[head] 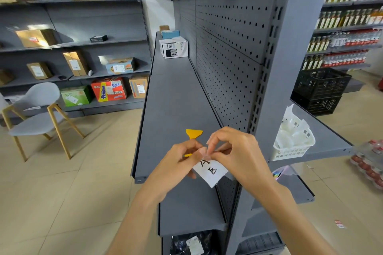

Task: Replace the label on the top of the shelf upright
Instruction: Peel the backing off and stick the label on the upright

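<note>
Creasing is the big risk here imo: you've got both hands picking at the top edge of the label (pixel 210 171), so if the backing tears or the sticky side folds onto itself, it's toast. Your left hand (pixel 182 160) and right hand (pixel 234 151) are both pinched tight on that edge, with the paper hanging toward 5 o'clock from your fingertips, above the shelf (pixel 176 109). Yellow scraper (pixel 193 134) sits at 11 o'clock.
</note>
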Available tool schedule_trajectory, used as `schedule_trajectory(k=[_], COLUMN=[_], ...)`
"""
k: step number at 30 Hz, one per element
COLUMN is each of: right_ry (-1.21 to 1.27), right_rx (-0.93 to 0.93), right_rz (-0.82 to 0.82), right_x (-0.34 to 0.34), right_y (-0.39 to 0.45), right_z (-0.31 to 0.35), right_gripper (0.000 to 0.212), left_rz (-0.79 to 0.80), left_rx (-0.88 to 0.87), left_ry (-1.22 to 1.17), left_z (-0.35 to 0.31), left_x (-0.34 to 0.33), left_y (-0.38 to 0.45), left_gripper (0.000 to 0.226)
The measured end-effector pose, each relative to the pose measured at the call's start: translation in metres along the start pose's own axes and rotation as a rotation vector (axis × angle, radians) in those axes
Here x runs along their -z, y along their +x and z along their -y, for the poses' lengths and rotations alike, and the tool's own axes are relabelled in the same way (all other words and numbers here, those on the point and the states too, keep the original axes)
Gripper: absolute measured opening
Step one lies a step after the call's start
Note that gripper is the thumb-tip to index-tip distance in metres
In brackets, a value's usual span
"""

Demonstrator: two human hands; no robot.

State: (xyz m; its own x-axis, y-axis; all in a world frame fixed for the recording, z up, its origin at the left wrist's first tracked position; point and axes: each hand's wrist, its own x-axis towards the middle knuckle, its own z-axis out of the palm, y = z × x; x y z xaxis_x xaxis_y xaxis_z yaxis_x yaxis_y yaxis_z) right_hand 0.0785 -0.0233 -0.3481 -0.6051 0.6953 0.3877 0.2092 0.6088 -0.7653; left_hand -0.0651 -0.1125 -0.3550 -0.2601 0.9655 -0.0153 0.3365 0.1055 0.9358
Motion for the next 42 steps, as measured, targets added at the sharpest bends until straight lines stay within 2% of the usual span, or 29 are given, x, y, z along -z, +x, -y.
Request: schedule_trajectory(k=[4, 8, 11, 17, 22, 25, 28, 36, 42], right_ry=[0.011, -0.145, -0.16, -0.147, -0.17, -0.2, -0.22, -0.216, -0.347], right_rx=[0.039, 0.08, 0.091, 0.078, 0.098, 0.138, 0.168, 0.153, 0.08], right_rz=[0.112, 0.12, 0.144, 0.181, 0.154, 0.143, 0.126, 0.145, 0.256], right_x=[0.01, 0.028, 0.05, 0.106, 0.154, 0.18, 0.202, 0.247, 0.271], right_y=[-0.004, -0.014, -0.023, -0.043, -0.063, -0.074, -0.081, -0.088, -0.088], right_z=[-0.003, -0.011, -0.022, -0.048, -0.069, -0.082, -0.094, -0.125, -0.144], right_gripper=[0.021, 0.02, 0.019, 0.017, 0.02, 0.022, 0.02, 0.017, 0.014], left_rz=[0.104, 0.157, 0.184, 0.149, 0.131, 0.151, 0.156, 0.099, -0.012], left_rx=[0.019, 0.031, 0.048, 0.016, 0.045, 0.025, -0.004, -0.069, -0.128], left_ry=[0.07, 0.117, 0.128, 0.178, 0.082, 0.092, 0.158, 0.217, 0.624], left_z=[-0.004, -0.013, -0.022, -0.044, -0.072, -0.084, -0.089, -0.096, -0.099], left_x=[-0.002, -0.021, -0.046, -0.107, -0.164, -0.192, -0.214, -0.257, -0.281], left_y=[-0.002, -0.004, -0.006, -0.003, 0.001, 0.003, 0.007, 0.03, 0.064], left_gripper=[0.017, 0.017, 0.02, 0.02, 0.037, 0.028, 0.036, 0.029, 0.025])
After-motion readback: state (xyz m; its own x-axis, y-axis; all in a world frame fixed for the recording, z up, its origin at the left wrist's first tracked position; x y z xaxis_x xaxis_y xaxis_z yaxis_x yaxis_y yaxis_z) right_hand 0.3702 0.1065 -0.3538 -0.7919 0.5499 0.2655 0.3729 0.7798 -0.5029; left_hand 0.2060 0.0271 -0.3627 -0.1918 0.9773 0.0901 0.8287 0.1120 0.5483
